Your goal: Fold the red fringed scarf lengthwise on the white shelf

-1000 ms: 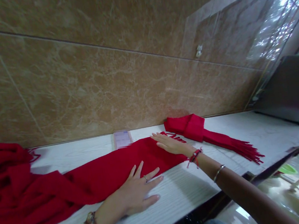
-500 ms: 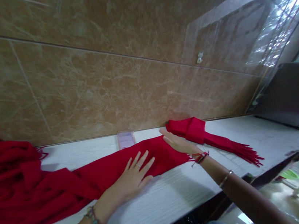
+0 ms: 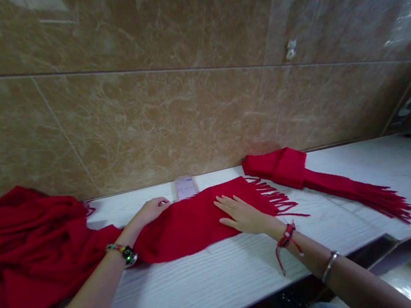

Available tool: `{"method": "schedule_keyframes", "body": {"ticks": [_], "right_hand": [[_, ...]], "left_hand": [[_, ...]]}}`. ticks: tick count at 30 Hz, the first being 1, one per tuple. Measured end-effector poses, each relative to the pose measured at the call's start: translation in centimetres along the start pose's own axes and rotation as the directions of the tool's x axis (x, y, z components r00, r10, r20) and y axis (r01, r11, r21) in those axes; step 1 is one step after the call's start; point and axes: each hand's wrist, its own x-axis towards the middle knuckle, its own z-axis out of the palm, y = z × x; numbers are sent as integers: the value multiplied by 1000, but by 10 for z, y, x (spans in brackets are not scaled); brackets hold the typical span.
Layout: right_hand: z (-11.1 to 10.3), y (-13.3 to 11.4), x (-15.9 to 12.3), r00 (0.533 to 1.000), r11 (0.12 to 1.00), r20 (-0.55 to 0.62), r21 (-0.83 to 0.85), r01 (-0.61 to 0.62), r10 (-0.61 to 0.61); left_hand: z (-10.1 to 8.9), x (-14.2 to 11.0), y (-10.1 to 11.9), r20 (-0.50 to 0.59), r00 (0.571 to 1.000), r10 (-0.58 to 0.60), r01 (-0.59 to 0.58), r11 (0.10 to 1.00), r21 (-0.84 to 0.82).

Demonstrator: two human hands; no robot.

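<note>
A red fringed scarf (image 3: 196, 228) lies stretched over a white countertop, its fringe (image 3: 277, 200) spread at the right end. My right hand (image 3: 242, 215) rests flat on it, fingers out, a little short of the fringe. At the scarf's far edge, my left hand (image 3: 154, 210) is closed with curled fingers on the cloth; the fingertips are partly hidden. Leftward, the scarf runs into a loose heap of red cloth (image 3: 43, 246). A second red scarf (image 3: 279, 167), folded flat with its fringe trailing right, lies beyond my right hand.
A small stack of pale purple paper slips (image 3: 186, 188) sits against the brown marbled tile wall (image 3: 171, 123). The white countertop (image 3: 192, 287) has its front edge close to me. A small white fitting (image 3: 290, 49) is on the wall.
My left hand has moved from lying flat on the scarf to its far edge, and its fingers have curled. My right hand has drawn back from the far edge onto the cloth, uncovering the fringe.
</note>
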Motion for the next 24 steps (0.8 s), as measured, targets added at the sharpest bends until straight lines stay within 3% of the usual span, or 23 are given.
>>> {"method": "schedule_keyframes", "body": {"ticks": [4,9,14,17,19,22,24], "right_hand": [[1,0,0,1000,1000,-18,19,-5,6],[4,1,0,1000,1000,-26,27,-4,4],[6,3,-1,999,998,-41,63,2,0],[6,3,-1,999,997,-52,79,-5,9],[6,4,0,999,996,-48,84,-13,17],[8,8,1,998,995,-46,97,-28,33],[11,11,2,998,993,-49,110,-35,41]], "left_hand": [[-10,14,3,112,994,10,-13,1000,23],[-18,18,-3,69,997,-26,17,991,134],[-11,14,7,19,1000,-17,12,970,244],[0,-2,18,-53,998,26,-9,956,292],[10,-19,21,-94,988,124,-86,938,336],[24,-48,21,-15,958,286,-260,889,378],[26,-62,19,60,944,324,-322,868,379]]}}
